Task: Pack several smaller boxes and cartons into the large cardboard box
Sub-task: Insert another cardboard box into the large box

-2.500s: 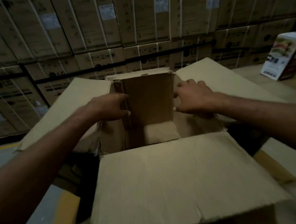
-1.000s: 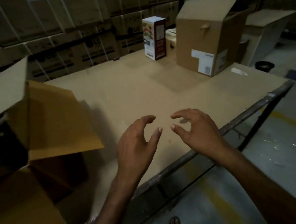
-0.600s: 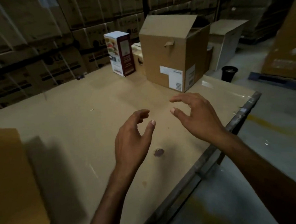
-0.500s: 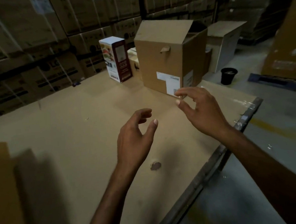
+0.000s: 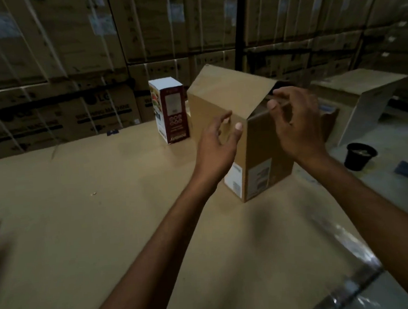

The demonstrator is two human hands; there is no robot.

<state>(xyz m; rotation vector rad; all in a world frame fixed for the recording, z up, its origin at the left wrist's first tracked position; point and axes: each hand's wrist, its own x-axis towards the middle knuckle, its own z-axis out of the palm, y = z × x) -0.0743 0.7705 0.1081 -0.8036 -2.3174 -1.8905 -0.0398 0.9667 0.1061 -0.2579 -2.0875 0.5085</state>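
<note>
Head camera faces forward-down; close over carton [image 5: 207, 104].

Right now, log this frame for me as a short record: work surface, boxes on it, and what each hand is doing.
surface: cardboard-covered table
brown box: upright, top flap raised
printed carton: upright, left of and behind the brown box
left hand: fingers spread, at the box's left face, contact unclear
right hand: fingers curved at the box's top rim, grip unclear
floor: black pot
</note>
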